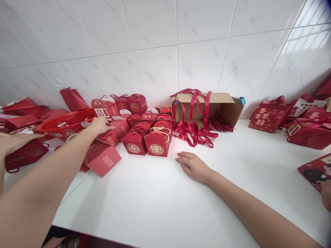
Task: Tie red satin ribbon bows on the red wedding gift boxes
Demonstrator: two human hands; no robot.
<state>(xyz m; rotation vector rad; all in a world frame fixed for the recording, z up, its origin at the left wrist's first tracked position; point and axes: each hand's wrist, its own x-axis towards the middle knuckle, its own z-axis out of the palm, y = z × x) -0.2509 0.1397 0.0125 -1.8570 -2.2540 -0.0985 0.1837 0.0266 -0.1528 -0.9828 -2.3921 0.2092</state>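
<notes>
My left hand (97, 126) reaches across to the crowded red boxes on the left. Its fingers close over the top of a red gift box (110, 138), and their tips are partly hidden. Just in front of that, another red gift box (103, 160) lies tilted. My right hand (192, 166) rests palm down on the white table (155, 199), fingers stretched and holding nothing. Nearest to it stand two upright red candy boxes with gold emblems, one with a cream cord (157, 144), the other with a dark red cord (134, 143).
An open cardboard box (224, 100) lies on its side with red ribbons (195, 134) spilling out. A red plastic basin (51, 129) sits among boxes at left. Another person's hand (15, 143) is at far left, another hand (326, 194) at far right. Red gift bags (269, 115) stand right.
</notes>
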